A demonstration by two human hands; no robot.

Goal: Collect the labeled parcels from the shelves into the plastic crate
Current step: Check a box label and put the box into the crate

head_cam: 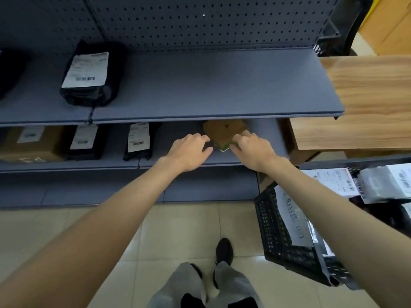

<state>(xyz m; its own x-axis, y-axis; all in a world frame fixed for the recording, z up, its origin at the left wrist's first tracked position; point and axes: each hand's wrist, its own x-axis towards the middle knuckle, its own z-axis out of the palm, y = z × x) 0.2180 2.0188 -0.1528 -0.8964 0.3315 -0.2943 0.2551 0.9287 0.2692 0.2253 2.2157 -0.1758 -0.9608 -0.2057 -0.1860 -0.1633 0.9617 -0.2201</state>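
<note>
Item: brown parcel (pixel 222 131). It lies on the lower shelf (pixel 178 162), right part, its far half tucked under the upper shelf (pixel 211 85). Your left hand (pixel 191 150) curls its fingers round the parcel's left edge. Your right hand (pixel 251 147) grips its right edge. Left on the same shelf is a black labeled parcel (pixel 139 141). Near right is the black plastic crate (pixel 278 236), with labeled parcels inside.

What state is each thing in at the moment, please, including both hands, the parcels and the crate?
Brown cardboard parcel: on lower shelf, held at near corner.
Right hand: gripping the parcel's right edge.
Left hand: curled at its left edge; contact unclear.
Black plastic crate: holds several labelled parcels.
Black bagged parcel: lying label up on upper shelf, untouched.
</note>
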